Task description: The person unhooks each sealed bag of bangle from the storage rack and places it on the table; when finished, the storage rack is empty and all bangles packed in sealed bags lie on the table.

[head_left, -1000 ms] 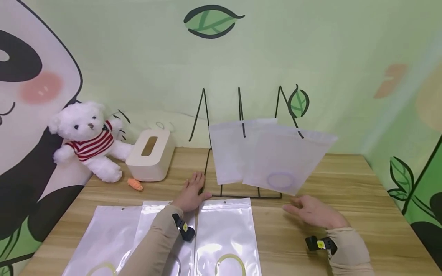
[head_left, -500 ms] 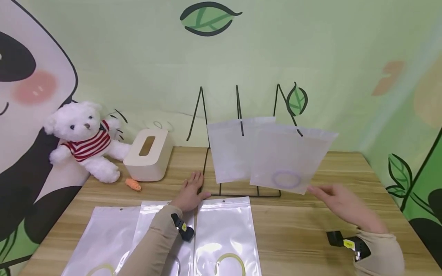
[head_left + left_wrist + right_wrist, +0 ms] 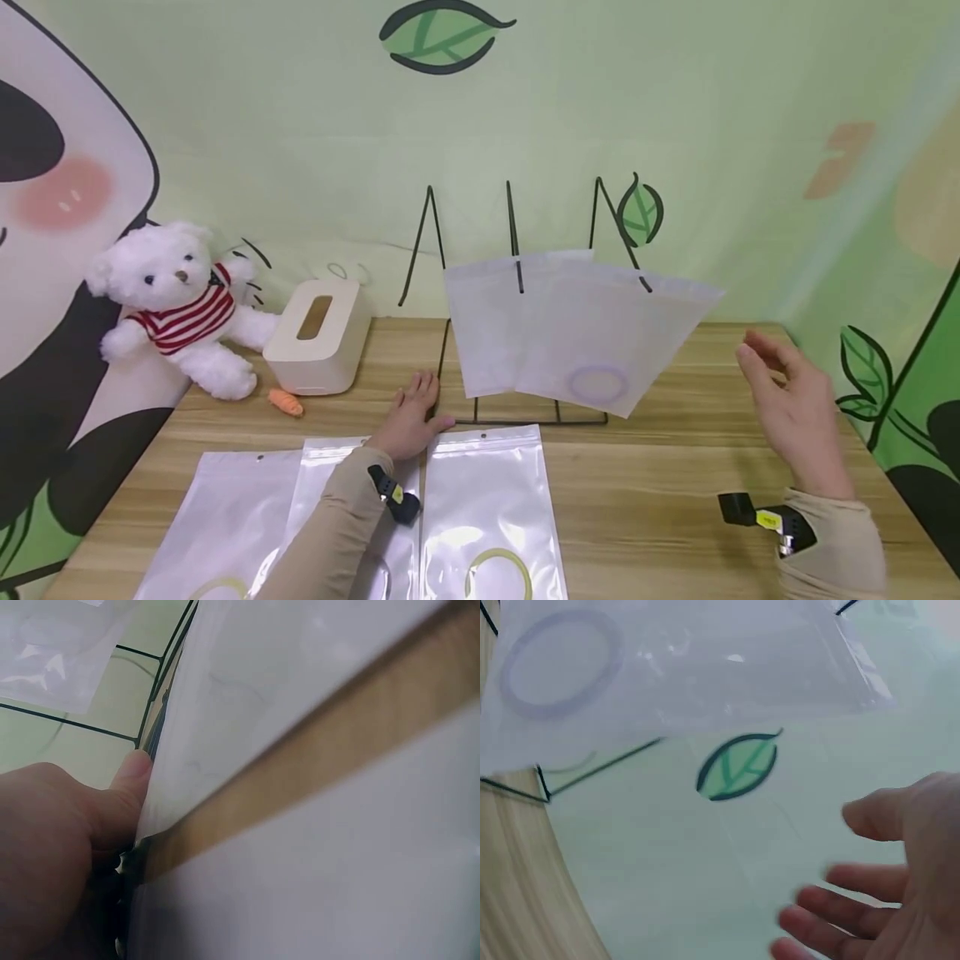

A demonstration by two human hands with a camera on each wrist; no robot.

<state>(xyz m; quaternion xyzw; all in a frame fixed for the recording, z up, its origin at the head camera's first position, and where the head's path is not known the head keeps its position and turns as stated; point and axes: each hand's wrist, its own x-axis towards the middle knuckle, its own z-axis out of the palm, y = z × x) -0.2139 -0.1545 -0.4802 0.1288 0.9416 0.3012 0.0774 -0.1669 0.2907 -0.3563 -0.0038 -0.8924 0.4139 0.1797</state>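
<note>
A black wire rack (image 3: 525, 422) stands at the back of the table with hooks on top. Two whitish zip pouches hang from it: a left pouch (image 3: 483, 333) and, overlapping it, a right pouch (image 3: 600, 325) tilted askew, with a purple ring (image 3: 597, 383) showing through. My left hand (image 3: 408, 425) rests palm down at the rack's lower left corner, fingers extended; the left wrist view shows its thumb (image 3: 131, 776) beside the frame. My right hand (image 3: 798, 408) is raised right of the hanging pouches, apart from them. In the right wrist view its fingers (image 3: 855, 911) are spread around nothing.
In front lie three flat pouches: a left pouch (image 3: 225, 500), a middle pouch (image 3: 318, 462) partly under my left forearm, and a right pouch (image 3: 487, 475) with a yellow ring. A tissue box (image 3: 315, 342), orange object (image 3: 286, 402) and white teddy bear (image 3: 180, 308) are at left.
My right hand touched the right hanging pouch's lower corner half a second ago, then let go and rose to the right. The pouch has swung back left. My left hand has stayed put.
</note>
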